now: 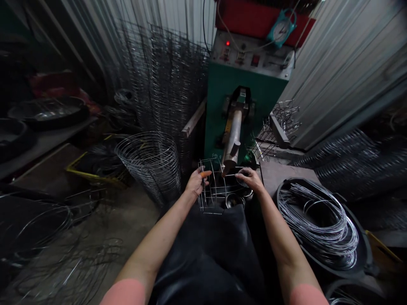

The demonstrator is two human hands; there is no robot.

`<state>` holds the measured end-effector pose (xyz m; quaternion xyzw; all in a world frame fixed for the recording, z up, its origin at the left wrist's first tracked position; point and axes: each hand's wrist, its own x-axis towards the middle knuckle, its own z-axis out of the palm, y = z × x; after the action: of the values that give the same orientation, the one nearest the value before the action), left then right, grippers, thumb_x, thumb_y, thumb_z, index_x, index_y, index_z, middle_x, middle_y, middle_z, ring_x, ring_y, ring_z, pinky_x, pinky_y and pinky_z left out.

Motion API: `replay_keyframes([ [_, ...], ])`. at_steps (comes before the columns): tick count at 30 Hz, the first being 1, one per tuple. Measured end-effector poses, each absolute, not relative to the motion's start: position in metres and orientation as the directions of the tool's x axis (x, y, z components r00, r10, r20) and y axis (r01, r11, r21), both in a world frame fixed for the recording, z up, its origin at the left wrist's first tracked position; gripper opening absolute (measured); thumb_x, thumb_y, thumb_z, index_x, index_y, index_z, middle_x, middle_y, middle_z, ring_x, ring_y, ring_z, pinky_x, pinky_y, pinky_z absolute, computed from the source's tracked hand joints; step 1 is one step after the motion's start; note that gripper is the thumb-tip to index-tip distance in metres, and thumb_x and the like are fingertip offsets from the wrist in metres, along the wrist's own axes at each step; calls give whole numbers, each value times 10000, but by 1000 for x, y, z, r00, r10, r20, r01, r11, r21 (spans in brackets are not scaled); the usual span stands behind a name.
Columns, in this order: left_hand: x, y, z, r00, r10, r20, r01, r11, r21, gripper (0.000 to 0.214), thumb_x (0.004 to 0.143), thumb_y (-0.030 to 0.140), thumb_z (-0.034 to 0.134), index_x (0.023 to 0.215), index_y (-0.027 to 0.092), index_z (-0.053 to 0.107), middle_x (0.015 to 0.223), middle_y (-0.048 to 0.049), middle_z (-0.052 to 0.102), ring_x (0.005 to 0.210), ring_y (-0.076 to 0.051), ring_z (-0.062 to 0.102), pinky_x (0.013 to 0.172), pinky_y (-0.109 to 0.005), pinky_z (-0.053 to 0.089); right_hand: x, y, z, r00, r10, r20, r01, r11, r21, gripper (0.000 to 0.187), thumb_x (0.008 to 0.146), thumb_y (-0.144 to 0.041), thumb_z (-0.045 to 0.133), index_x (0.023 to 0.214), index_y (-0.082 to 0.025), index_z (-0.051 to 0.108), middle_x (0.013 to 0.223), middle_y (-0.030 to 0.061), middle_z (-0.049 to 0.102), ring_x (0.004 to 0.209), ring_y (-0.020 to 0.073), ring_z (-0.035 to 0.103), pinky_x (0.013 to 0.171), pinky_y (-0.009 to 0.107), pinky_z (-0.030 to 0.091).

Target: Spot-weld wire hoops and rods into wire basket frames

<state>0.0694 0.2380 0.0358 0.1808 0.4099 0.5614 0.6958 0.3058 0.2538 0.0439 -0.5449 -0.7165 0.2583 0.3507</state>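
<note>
My left hand (197,182) is closed on the left side of a small wire frame (216,192) with curved and straight rods. Something orange (205,173), perhaps a finger cover, points from this hand towards the middle. My right hand (250,179) pinches a thin metal wire (232,173) that runs left to the frame, under the tip of the machine's metal arm (233,135). This arm juts out from a green machine (219,97) with a lit red lamp. Whether the tip touches the wire cannot be made out.
Tall stacks of wire rings (165,76) and a wire basket stack (149,156) stand on the left. At the right, a black tub (365,250) holds curved wires (337,228). More wire pieces (281,118) lie beside the machine. Loose wires (73,267) cover the floor at left.
</note>
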Motion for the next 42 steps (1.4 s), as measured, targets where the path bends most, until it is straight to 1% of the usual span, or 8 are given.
replay_keyframes([
  [14, 68, 236, 43, 23, 905, -425, -568, 361, 740, 515, 515, 64, 696, 963, 167, 463, 617, 68, 487, 387, -14, 345, 367, -146, 262, 304, 245, 48, -171, 963, 207, 646, 268, -715, 292, 717, -478, 607, 693, -189, 645, 727, 18, 627, 795, 196, 567, 757, 317, 404],
  [17, 66, 236, 42, 45, 894, -446, -530, 400, 748, 514, 536, 168, 732, 975, 192, 466, 630, 73, 487, 380, -16, 358, 381, -157, 305, 312, 244, 38, -118, 935, 336, 698, 319, -642, 285, 705, -456, 634, 839, -204, 650, 868, 46, 634, 905, 226, 554, 825, 364, 398],
  [20, 67, 238, 40, 97, 893, -440, -533, 420, 735, 493, 540, 251, 745, 944, 198, 469, 594, 87, 454, 361, -11, 329, 370, -149, 274, 330, 247, 23, -9, 888, 460, 748, 311, -586, 465, 657, -419, 682, 1070, -230, 582, 1103, 89, 568, 1069, 270, 485, 888, 422, 380],
  [27, 50, 227, 27, 215, 887, -409, -633, 446, 634, 428, 559, 124, 666, 933, 195, 471, 507, 112, 326, 335, -11, 235, 326, -119, 141, 364, 236, 10, 42, 963, 266, 609, 187, -771, 308, 751, -410, 530, 941, -182, 610, 894, 67, 644, 852, 218, 590, 789, 373, 452],
  [34, -8, 170, -8, 307, 865, -396, -702, 487, 519, 405, 694, 123, 527, 1096, 164, 496, 508, 77, 352, 333, -22, 239, 279, -103, 165, 345, 177, 39, -187, 976, 111, 480, 189, -857, 331, 700, -435, 641, 896, -168, 643, 836, 40, 656, 805, 206, 605, 732, 322, 476],
  [36, -21, 157, -14, 294, 878, -377, -714, 464, 525, 465, 695, 132, 530, 1157, 168, 489, 516, 64, 392, 328, -30, 275, 279, -118, 199, 329, 166, 55, -216, 962, 168, 454, 251, -855, 316, 711, -432, 641, 893, -173, 650, 827, 39, 657, 786, 198, 608, 725, 319, 478],
  [39, -42, 146, -8, 254, 890, -378, -653, 446, 612, 474, 682, 171, 566, 1154, 170, 522, 654, -22, 571, 471, -104, 514, 402, -196, 405, 295, 154, 91, -255, 892, 373, 457, 452, -767, 261, 755, -427, 614, 871, -199, 667, 817, 45, 653, 764, 188, 607, 715, 312, 478],
  [42, -56, 138, 24, -49, 948, -314, -519, 244, 819, 389, 680, 221, 611, 1067, 196, 573, 884, -74, 636, 811, -196, 614, 617, -274, 483, 255, 143, 129, -320, 789, 525, 498, 612, -615, 242, 811, -421, 563, 918, -232, 669, 842, 52, 649, 764, 180, 607, 712, 300, 479],
])
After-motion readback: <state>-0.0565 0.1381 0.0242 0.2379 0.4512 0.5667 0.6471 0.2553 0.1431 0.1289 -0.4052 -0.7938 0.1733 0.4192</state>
